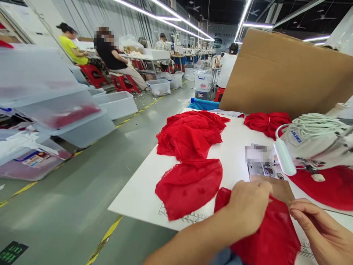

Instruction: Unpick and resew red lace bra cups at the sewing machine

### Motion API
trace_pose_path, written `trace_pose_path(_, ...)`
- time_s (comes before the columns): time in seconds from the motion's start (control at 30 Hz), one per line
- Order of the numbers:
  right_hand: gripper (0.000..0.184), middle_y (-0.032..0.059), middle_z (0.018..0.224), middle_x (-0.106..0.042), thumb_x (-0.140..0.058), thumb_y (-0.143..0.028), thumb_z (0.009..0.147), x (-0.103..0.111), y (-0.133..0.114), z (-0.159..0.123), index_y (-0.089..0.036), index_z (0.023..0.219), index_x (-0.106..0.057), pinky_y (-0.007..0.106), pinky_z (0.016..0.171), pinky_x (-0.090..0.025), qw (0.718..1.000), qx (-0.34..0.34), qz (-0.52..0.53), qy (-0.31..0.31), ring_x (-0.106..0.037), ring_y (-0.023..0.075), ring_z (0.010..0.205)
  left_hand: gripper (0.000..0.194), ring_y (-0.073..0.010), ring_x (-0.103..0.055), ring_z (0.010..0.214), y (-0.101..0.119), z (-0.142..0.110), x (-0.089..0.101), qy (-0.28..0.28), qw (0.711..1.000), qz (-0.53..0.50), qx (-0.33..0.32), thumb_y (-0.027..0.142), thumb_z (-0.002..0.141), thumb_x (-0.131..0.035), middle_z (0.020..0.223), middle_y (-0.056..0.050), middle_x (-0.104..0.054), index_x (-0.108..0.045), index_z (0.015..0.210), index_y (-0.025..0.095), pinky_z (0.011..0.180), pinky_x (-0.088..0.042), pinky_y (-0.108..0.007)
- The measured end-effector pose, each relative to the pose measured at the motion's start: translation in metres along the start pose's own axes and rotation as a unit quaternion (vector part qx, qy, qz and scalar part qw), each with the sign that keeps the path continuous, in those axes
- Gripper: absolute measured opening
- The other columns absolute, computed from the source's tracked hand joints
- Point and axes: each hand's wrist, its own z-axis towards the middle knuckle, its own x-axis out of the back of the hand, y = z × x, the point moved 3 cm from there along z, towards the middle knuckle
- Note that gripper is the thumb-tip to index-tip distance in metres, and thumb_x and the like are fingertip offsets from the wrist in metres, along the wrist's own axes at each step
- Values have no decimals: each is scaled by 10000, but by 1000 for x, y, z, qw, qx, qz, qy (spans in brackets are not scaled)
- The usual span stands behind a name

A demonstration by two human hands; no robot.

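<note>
A piece of red fabric [275, 235] hangs over the front edge of the white sewing table, in front of the sewing machine [311, 141]. My left hand [249, 206] is closed on its upper edge, knuckles up. The fingers of my right hand [317, 224] pinch together at the upper right corner of the same piece. To the left lies a flat red fabric piece [193, 184] with a lace edge. Behind it is a heap of red lace-edged fabric [191, 132]. More red fabric [328, 186] spreads beneath the machine arm.
A tied red bundle [267, 123] sits behind the machine, before a large cardboard sheet [286, 73]. A white lamp [285, 156] and coiled cable [320, 123] are on the machine. Plastic bins [82, 129] stand left across the aisle. Several people sit working farther back.
</note>
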Motion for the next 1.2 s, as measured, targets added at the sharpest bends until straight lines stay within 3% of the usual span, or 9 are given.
trace_pose_path(0.2,417,26,542,-587,-631,-601,863,11,-43,-6,-255,639,-698,306,517,-500,923,-21,265,-278,-572,184,521,62,-243,-666,1039,-20,9,-8,52,994,-78,56,277,929,-584,1099,-22,-733,-617,975,251,905,-504,-377)
trace_pose_path(0.27,332,50,678,-675,-628,-545,888,13,-41,-5,-261,754,-737,317,626,-545,944,-32,204,-255,-653,210,663,54,-227,-667,1009,-25,11,-10,61,991,-101,60,248,910,-604,1051,-18,-736,-619,962,246,900,-500,-356)
trace_pose_path(0.37,246,79,926,-722,-579,-456,919,9,-29,4,-258,904,-723,310,704,-554,987,-33,96,-126,-683,226,861,39,-212,-663,970,-28,11,-12,70,988,-122,58,223,895,-616,1008,-18,-734,-620,933,231,882,-490,-336)
trace_pose_path(0.5,231,75,976,-709,-567,-422,900,-12,-16,21,-239,988,-677,304,666,-547,994,-41,86,-58,-669,203,826,31,-196,-653,938,-28,11,-11,85,987,-129,40,209,885,-609,987,-9,-728,-620,908,226,860,-480,-314)
trace_pose_path(0.67,254,59,915,-740,-547,-428,856,-30,-12,36,-231,944,-681,323,646,-525,989,-48,70,-122,-671,208,769,51,-178,-643,913,-29,11,-11,90,985,-142,-30,201,885,-586,957,0,-723,-630,900,220,851,-476,-285)
trace_pose_path(0.83,308,27,754,-696,-564,-488,819,-19,-3,28,-222,941,-658,289,544,-467,991,-100,57,-65,-583,164,582,72,-180,-638,906,-35,13,-14,99,984,-147,-22,218,891,-568,950,-3,-720,-639,903,217,850,-481,-280)
trace_pose_path(0.97,296,5,671,-663,-552,-513,811,-18,2,17,-245,853,-669,286,502,-423,982,-114,36,-147,-555,168,542,109,-179,-637,925,-35,13,-11,81,986,-140,-43,253,904,-557,976,-9,-712,-647,959,222,880,-475,-291)
trace_pose_path(1.13,244,-9,637,-636,-487,-479,824,-12,5,15,-253,761,-554,279,486,-373,982,-133,39,-130,-527,161,521,74,-216,-586,911,-36,-3,10,65,997,30,37,199,843,-559,949,-45,-655,-632,858,200,844,-454,-335)
trace_pose_path(1.2,220,-21,602,-612,-485,-468,823,-12,8,14,-257,778,-526,276,485,-370,978,-138,68,-141,-529,164,518,110,-191,-563,830,-35,-14,18,38,998,-6,57,154,831,-494,844,-21,-613,-576,770,195,767,-437,-302)
